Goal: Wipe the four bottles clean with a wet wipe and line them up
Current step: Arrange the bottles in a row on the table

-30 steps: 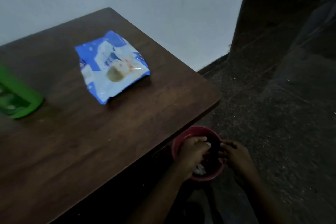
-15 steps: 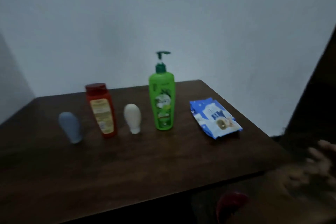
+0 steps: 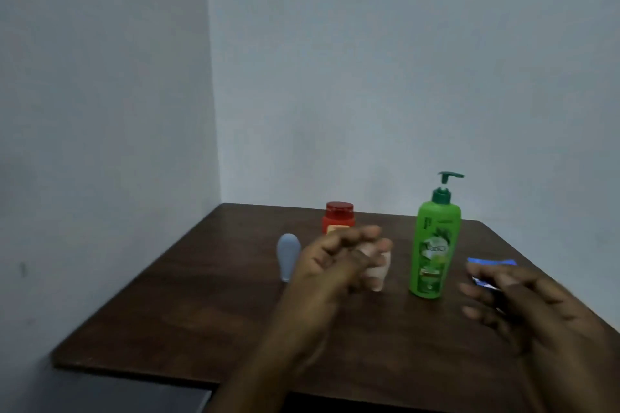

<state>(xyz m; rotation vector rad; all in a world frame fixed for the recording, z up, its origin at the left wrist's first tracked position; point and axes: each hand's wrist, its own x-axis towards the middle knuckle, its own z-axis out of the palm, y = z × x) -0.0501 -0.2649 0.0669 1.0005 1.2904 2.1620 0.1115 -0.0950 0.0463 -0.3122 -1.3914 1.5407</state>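
Cream bottle [image 3: 377,270], red bottle [image 3: 339,218] partly hidden behind left hand [image 3: 330,266]; wipes pack [image 3: 491,261] behind right hand [image 3: 523,303]. Both blurred, fingers spread, empty.

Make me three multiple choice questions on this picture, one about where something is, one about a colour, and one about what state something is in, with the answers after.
1. Where is the green pump bottle standing?
A. Left of the blue-grey bottle
B. Right of the other bottles
C. On the floor

2. What colour is the cap of the red bottle?
A. Red
B. White
C. Black

3. What are the hands doing?
A. Both gripping bottles
B. Both empty, fingers loose
C. Folded together

Answers: 1 B, it is rightmost on the table. 2 A, cap matches the body. 3 B, left hand and right hand hover holding nothing.
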